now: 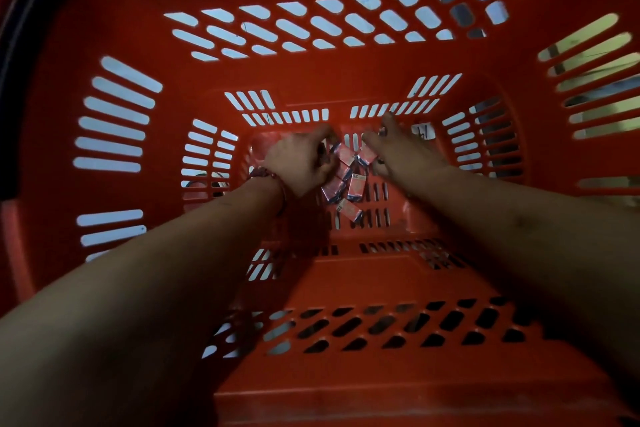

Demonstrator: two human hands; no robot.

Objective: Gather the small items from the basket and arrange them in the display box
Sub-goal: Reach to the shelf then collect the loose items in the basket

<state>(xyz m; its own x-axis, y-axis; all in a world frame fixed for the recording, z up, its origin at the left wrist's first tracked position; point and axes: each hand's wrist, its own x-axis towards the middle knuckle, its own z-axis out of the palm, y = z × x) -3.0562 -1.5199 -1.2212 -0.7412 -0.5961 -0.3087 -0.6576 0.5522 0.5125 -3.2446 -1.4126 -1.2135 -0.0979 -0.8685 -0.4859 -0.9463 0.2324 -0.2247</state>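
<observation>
Small pink boxes (349, 180) heaped mid-floor of red basket (311, 73), left hand (299, 163) fingers (325, 133) curled round some, right hand (401, 149) fingers (389, 121) straight, touching others

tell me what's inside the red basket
Small pink packets lie in a loose pile on the basket floor, between the left hand and the right hand. Anything beneath the hands is hidden, so the full count cannot be told.

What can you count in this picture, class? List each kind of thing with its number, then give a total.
Red basket: 1
Small pink boxes: 6 in plain view; the hands may hide more
Hands: 2, left hand and right hand
Wrist thread: 1
White label: 1
Total: 11
</observation>
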